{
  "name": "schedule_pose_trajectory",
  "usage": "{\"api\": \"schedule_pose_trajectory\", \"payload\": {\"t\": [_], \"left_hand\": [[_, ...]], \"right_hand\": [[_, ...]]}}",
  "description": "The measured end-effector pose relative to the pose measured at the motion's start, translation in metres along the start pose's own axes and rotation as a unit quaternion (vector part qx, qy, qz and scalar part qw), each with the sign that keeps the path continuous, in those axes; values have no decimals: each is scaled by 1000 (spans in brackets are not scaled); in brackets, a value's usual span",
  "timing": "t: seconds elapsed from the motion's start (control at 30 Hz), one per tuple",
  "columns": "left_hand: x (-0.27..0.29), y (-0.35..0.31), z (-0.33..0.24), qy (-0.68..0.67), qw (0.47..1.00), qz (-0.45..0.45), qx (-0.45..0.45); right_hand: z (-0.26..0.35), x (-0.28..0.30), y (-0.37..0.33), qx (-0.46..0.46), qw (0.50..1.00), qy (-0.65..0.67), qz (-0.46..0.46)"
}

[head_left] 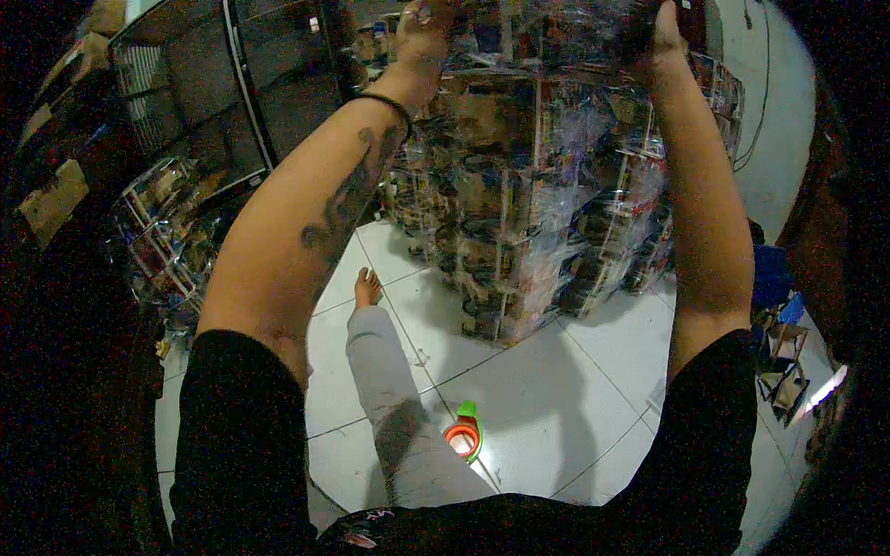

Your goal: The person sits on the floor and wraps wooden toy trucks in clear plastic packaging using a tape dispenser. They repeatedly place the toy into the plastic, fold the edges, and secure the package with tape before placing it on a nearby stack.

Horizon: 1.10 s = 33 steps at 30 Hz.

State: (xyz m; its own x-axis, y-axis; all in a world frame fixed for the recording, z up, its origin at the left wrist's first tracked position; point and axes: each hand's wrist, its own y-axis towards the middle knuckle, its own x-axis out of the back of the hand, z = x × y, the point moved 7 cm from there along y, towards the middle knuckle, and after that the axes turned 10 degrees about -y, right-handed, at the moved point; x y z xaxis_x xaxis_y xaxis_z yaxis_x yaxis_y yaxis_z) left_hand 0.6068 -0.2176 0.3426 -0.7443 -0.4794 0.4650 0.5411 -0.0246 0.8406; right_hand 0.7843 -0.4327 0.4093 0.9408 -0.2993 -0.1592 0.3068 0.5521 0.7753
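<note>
Both my arms reach forward to the top of the view. My left hand (426,30) is closed on the left side of a plastic-wrapped bundle (547,37); my right hand (666,39) grips its opposite side, fingers partly hidden behind it. The bundle is at the top of a tall stack of similar wrapped bundles (501,195). I cannot tell whether its weight rests on the stack. Clear film glints over the brown and multicoloured contents, whose kind is not plain. The upper edge of the picture cuts off the bundle's far part.
An orange and green ring-shaped thing (463,437) lies on the white tiled floor (519,389) by my leg (389,371). More wrapped bundles (162,222) stand left, before a dark framed panel (232,83). Boxes and blue items (774,278) sit right, near a pale wall (783,120) with a hanging cable.
</note>
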Motion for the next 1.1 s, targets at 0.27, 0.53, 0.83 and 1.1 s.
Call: {"api": "schedule_pose_trajectory", "payload": {"t": [0.27, 0.53, 0.83, 1.1], "left_hand": [[-90, 28, -7, -651, 679, 42, 337], [-105, 42, -26, -585, 752, 86, 291], [-86, -74, -21, -653, 713, 106, 231], [19, -502, 57, -429, 765, 275, 395]], "right_hand": [[-74, 94, 5, -159, 913, -168, -335], [-86, 223, 11, -269, 829, -333, -359], [-69, 140, -76, -107, 847, -354, -381], [-252, -200, -306, 78, 834, -544, 55]]}}
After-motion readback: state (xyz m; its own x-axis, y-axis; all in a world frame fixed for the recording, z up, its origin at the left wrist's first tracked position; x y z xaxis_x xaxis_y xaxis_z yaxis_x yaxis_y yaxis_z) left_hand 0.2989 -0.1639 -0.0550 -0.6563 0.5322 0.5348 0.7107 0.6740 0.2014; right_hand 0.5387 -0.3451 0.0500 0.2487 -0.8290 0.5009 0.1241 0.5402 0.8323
